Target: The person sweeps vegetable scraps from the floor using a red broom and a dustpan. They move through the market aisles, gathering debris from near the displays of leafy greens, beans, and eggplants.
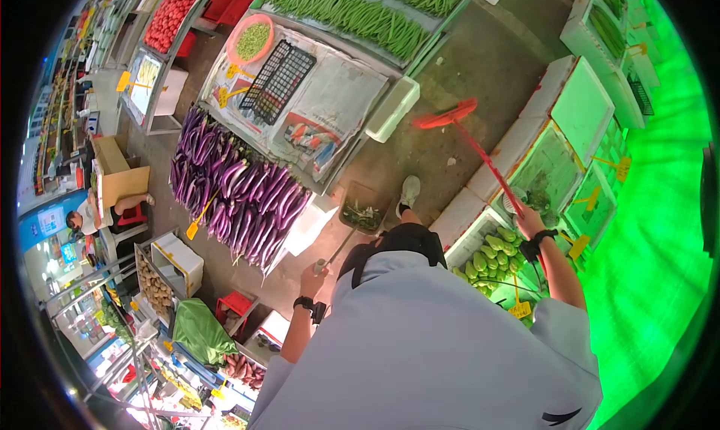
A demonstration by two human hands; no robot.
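My right hand is closed around the red handle of a broom. Its red head reaches out over the grey floor ahead, beside the vegetable stand. My left hand grips the end of a long thin handle that runs forward to a dustpan. Green leafy scraps lie in the dustpan, close to my white shoe. Both hands are apart, one on each side of my body.
Purple eggplants and green beans cover the stand ahead, with a black crate between them. White foam boxes and green gourds line the right side. Further left, a person is near a cardboard box.
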